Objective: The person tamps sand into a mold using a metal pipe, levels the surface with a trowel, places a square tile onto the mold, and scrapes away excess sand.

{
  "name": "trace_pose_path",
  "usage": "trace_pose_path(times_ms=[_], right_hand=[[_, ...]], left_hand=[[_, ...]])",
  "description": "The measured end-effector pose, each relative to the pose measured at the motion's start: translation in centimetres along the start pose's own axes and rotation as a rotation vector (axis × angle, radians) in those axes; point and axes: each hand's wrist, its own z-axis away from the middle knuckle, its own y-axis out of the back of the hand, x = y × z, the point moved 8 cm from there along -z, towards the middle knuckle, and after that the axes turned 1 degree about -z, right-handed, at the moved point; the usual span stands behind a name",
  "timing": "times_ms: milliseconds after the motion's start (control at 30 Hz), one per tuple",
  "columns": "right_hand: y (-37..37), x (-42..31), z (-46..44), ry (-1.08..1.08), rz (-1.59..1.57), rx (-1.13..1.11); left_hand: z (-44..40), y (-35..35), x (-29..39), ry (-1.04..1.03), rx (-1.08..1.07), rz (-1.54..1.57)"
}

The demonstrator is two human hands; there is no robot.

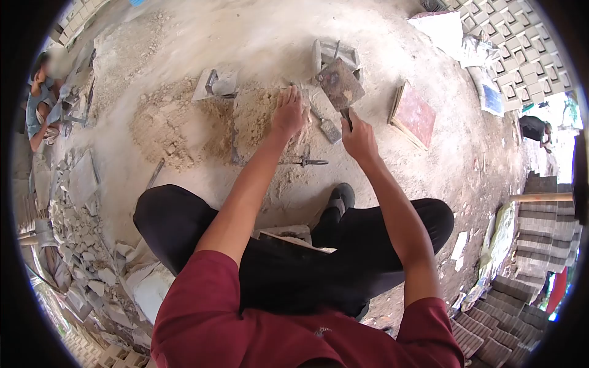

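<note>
My left hand (289, 111) lies flat, fingers stretched out, on sandy powder (254, 116) that fills a low rectangular mould. A metal rod with a looped handle (314, 162) runs along the mould's near side. My right hand (361, 138) is wrapped round the handle of a square-bladed trowel (341, 86), whose blade is raised right of the mould. A flat brush (330, 130) rests on the floor between my hands. Behind the blade stands a small grey trough (325, 52), partly covered by it.
Loose sandy powder (162, 126) is heaped left of the mould, near a flat plate with a metal handle (215, 84). Square reddish boards (417, 115) lie stacked at the right. Rubble (86, 245) and stacked tiles (543, 230) flank me. A person (43, 110) sits far left.
</note>
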Motion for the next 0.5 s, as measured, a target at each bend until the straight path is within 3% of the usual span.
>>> trace_pose_path(times_ms=[133, 200, 333, 500], right_hand=[[0.1, 1.5, 0.2, -0.033, -0.004, 0.021], [0.0, 1.6, -0.3, -0.022, -0.030, 0.046], [-1.0, 1.2, -0.9, -0.033, -0.047, 0.003], [-2.1, -0.6, -1.5, 0.064, -0.072, 0.031]], left_hand=[[-1.3, -0.4, -0.4, 0.060, -0.099, -0.075], [-1.2, -0.7, 0.5, -0.054, -0.175, 0.093], [1.5, -0.2, 0.0, -0.199, -0.194, 0.052], [5.4, 2.9, -3.3, -0.115, 0.060, 0.045]])
